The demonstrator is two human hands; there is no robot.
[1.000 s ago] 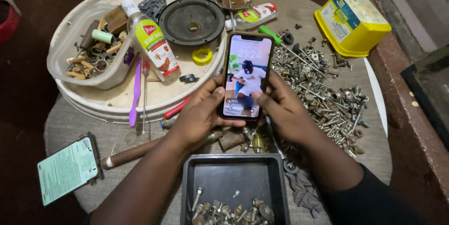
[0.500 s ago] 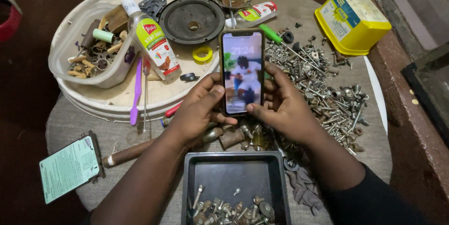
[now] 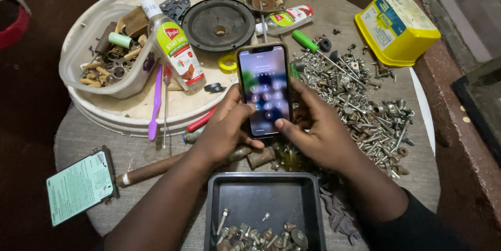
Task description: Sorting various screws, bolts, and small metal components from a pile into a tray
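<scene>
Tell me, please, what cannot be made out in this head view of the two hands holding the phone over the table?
- Phone: its lower edge is covered by the left hand and right hand.
- Screws: the part of the pile under the right hand is hidden.
- Black tray: its near end is cut off by the bottom edge.
- Clear tub: its small contents are too jumbled to identify.

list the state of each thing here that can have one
phone: screen lit, showing a keypad, held upright
left hand: gripping the phone's left edge
right hand: thumb on the phone's lower right edge
black tray: open, a few bolts at its near end
yellow tub: lid on
clear bottle: capped, lying down
</scene>
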